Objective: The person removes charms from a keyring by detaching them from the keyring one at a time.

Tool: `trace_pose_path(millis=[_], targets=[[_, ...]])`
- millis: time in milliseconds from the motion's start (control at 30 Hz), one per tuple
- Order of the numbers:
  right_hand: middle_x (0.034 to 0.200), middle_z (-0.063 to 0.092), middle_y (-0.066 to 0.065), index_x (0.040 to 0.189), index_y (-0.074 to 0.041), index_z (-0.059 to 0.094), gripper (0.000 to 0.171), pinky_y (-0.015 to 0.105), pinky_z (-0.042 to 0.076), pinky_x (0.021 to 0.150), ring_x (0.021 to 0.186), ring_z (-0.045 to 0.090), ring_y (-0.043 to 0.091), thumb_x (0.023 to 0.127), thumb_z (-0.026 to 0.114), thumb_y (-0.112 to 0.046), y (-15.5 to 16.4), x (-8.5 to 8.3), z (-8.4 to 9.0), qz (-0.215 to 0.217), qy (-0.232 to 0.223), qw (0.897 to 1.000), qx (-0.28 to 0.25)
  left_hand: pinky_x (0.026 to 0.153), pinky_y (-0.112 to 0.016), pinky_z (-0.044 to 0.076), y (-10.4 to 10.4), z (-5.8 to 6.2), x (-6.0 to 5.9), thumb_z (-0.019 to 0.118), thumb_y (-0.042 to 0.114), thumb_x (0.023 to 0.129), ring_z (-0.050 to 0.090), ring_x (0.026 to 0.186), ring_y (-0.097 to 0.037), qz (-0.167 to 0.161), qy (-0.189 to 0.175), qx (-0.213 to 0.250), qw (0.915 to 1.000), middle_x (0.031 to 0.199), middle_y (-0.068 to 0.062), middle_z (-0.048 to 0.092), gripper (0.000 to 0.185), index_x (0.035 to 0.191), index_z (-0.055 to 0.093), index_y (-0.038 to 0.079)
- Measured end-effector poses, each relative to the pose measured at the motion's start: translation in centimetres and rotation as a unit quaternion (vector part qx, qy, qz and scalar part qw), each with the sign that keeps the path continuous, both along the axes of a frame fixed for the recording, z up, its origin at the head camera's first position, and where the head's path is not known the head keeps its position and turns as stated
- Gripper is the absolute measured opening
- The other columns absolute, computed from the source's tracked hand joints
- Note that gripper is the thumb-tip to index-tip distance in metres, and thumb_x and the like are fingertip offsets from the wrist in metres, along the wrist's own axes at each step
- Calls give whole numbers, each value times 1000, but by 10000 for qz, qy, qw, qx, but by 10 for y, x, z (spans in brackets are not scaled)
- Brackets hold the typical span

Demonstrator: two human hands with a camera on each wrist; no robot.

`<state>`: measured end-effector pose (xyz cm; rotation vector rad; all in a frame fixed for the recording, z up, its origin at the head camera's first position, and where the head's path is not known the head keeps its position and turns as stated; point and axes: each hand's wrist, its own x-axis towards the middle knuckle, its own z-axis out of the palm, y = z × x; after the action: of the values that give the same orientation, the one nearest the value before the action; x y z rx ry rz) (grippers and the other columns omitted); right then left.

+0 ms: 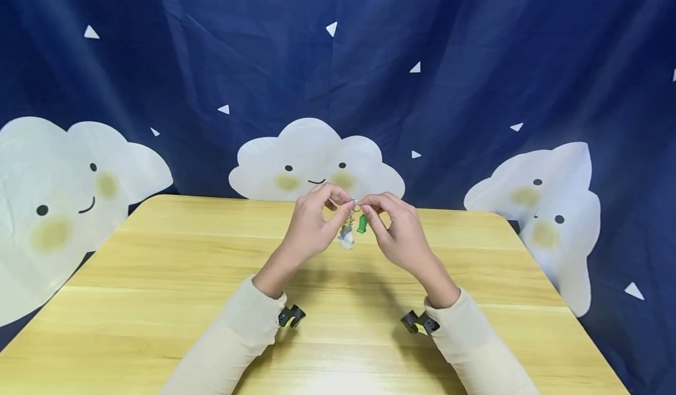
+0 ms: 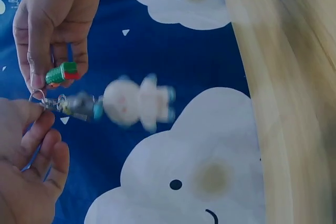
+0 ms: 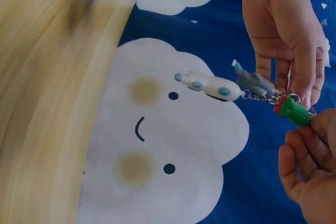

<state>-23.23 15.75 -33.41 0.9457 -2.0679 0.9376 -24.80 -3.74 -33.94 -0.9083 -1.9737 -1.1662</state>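
A light wooden table (image 1: pixel 158 277) with rounded corners; nothing seems to lie directly on it.

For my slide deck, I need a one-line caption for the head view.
Two hands, left hand and right hand, pinch a keyring with dangling charms above a wooden table.

A: The light is bright and even in the head view. Soft shadows of the arms fall on the table (image 1: pixel 158 277) below the pinch, and a pale glare sits at its near edge.

B: The left wrist view is less sharp. The white figure (image 2: pixel 137 102) hanging from the pinch is blurred, and the table is smeared in both wrist views.
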Motion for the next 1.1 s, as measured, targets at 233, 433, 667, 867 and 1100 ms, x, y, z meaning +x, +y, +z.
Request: trace_pose_path(millis=[233, 433, 667, 867, 1100], targets=[[88, 68, 5, 103, -1, 72, 8, 32, 53, 69, 77, 63, 15, 98, 66, -2, 2, 1, 2, 36, 66, 9999, 103, 76, -29, 56, -1, 3, 3, 70, 5, 96, 65, 83, -16, -150, -189, -242, 9994, 87, -4, 69, 4, 97, 65, 5], [88, 68, 6, 104, 0, 71, 8, 31, 53, 69, 78, 63, 15, 98, 66, -1, 3, 2, 4, 138, 126, 9997, 180, 76, -29, 51, -1, 4, 5, 64, 6, 100, 57, 85, -17, -171, -404, -649, 9969, 87, -2, 63, 4, 97, 61, 6], [89, 68, 6, 102, -1, 71, 10, 35, 56, 70, 81, 65, 17, 94, 68, 5, 3, 3, 3, 96, 198, 9989, 416, 74, -33, 45, 1, 5, 7, 61, 0, 99, 50, 84, -22, 80, -250, -1010, 9945, 85, -3, 56, 9, 94, 57, 6], [90, 66, 5, 102, -1, 69, 13, 35, 54, 73, 85, 62, 20, 92, 71, 7, 4, 4, 3, -55, 363, 9960, 809, 76, -33, 42, 2, 4, 7, 60, 0, 99, 46, 85, -23, 307, -198, -1377, 9898, 88, -3, 53, 13, 92, 52, 8], [95, 65, 11, 104, 2, 63, 16, 37, 53, 76, 87, 60, 27, 91, 69, 9, 2, 2, 2, -357, 967, 9807, 1663, 76, -32, 40, -1, 3, 6, 58, -4, 99, 44, 87, -23, 320, -42, -1489, 9883, 90, -4, 52, 14, 94, 51, 7]])
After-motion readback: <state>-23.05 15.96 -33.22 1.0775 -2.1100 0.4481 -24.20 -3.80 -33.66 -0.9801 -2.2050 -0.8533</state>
